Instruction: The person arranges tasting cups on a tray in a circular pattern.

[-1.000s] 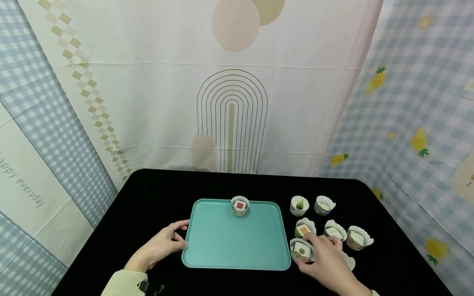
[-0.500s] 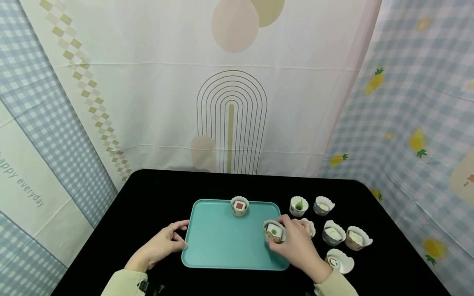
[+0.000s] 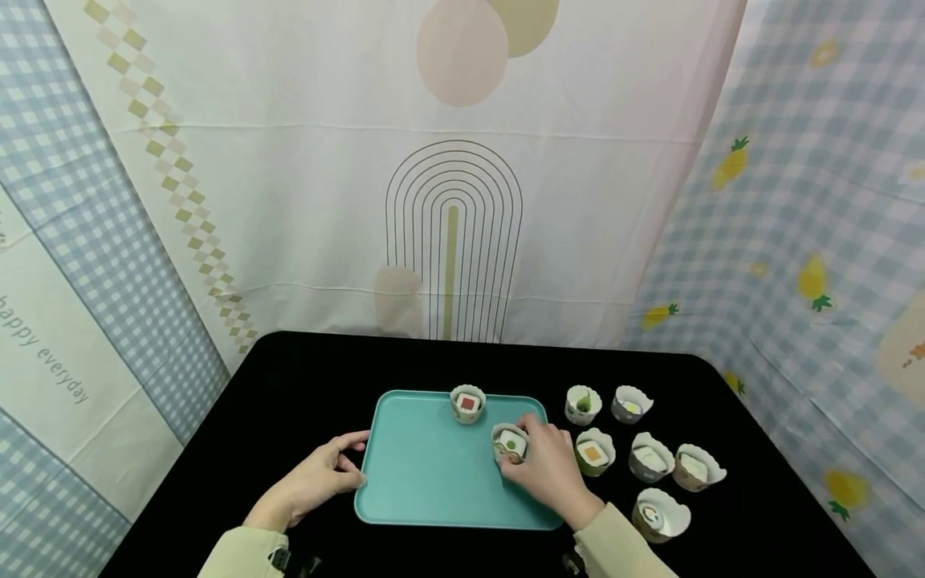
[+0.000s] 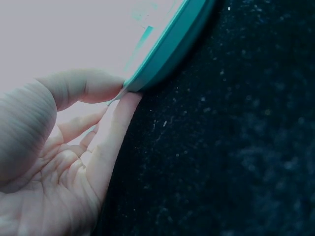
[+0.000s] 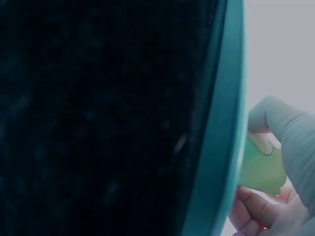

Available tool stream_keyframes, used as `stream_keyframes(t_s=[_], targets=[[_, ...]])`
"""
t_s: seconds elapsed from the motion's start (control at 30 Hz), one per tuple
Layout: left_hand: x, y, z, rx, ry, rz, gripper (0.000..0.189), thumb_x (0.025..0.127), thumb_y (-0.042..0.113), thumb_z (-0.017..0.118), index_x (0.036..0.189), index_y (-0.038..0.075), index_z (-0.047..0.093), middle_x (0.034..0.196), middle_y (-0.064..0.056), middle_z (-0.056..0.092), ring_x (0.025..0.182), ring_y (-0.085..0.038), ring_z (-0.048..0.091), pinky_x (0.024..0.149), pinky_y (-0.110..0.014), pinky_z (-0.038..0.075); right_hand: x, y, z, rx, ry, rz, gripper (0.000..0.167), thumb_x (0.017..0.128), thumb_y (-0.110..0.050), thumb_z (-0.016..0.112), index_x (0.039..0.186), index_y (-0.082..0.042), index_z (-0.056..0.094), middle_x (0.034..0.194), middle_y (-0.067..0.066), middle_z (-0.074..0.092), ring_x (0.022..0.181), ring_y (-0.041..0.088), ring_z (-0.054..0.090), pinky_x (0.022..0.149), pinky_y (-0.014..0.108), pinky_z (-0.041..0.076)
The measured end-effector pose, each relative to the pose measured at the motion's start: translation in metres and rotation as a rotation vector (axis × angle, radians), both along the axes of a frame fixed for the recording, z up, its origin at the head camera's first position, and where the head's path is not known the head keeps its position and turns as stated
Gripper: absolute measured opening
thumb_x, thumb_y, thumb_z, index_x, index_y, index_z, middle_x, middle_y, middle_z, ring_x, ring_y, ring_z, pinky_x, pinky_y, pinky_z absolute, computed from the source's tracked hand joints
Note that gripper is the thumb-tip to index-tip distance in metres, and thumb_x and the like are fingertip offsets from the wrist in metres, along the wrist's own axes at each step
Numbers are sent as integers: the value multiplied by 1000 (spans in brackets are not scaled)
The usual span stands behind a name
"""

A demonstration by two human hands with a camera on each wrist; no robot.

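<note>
My right hand (image 3: 549,470) grips a paper baking cup (image 3: 500,449) holding a white block with a green dot. This cup is over the right half of the turquoise tray (image 3: 441,482); whether its base touches the tray I cannot tell. In the right wrist view, green cup paper (image 5: 263,169) shows between thumb and fingers. At the tray's left edge my left hand (image 3: 314,482) holds the rim with thumb and fingertips, seen close up in the left wrist view. A second cup (image 3: 468,416), with a red-topped white piece, stands by the tray's far edge.
Right of the tray stand several more cups on the black table (image 3: 318,377). One holds an orange-topped piece (image 3: 592,453), another a green piece (image 3: 584,401). A wide-mouthed cup (image 3: 672,520) is nearest the person. Patterned curtains (image 3: 311,201) hang behind and at both sides.
My right hand has taken the green-dot cup from the group at the right and carried it left over the tray. The orange-topped cup is uncovered. My left hand stays at the tray's edge.
</note>
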State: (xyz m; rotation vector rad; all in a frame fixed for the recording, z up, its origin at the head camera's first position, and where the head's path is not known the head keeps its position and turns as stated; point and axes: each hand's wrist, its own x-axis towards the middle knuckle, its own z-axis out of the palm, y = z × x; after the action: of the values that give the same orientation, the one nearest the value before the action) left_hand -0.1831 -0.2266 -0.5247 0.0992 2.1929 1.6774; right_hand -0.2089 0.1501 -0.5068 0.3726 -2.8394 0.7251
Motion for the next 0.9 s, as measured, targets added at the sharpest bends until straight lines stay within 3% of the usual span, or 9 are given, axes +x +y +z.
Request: stream_keyframes(t_s=[0.47,0.73,0.9], targets=[[1,0,2,-9,7,-1,78,91,8,72,161,2,37,149,-24,44,96,-25,63,89,-37,57,-5,1,-5,-50,-122,14,43,83,-26,86,116,-11,61,87,-2,68,71,10,55,82,43,38],[1,0,2,-12,8,3,78,91,8,72,161,3,37,149,-24,43,96,-25,63,89,-38,57,-5,2,-2,-166,-232,31,48,87,-25,85,123,-9,59,105,6,66,82,14,60,72,38,51],[1,0,2,-7,10,-1,78,91,8,72,161,2,37,148,-24,44,96,-25,63,89,-38,57,-6,0,1,-220,-217,9,54,89,-31,84,131,-8,59,117,10,64,93,17,61,75,39,52]])
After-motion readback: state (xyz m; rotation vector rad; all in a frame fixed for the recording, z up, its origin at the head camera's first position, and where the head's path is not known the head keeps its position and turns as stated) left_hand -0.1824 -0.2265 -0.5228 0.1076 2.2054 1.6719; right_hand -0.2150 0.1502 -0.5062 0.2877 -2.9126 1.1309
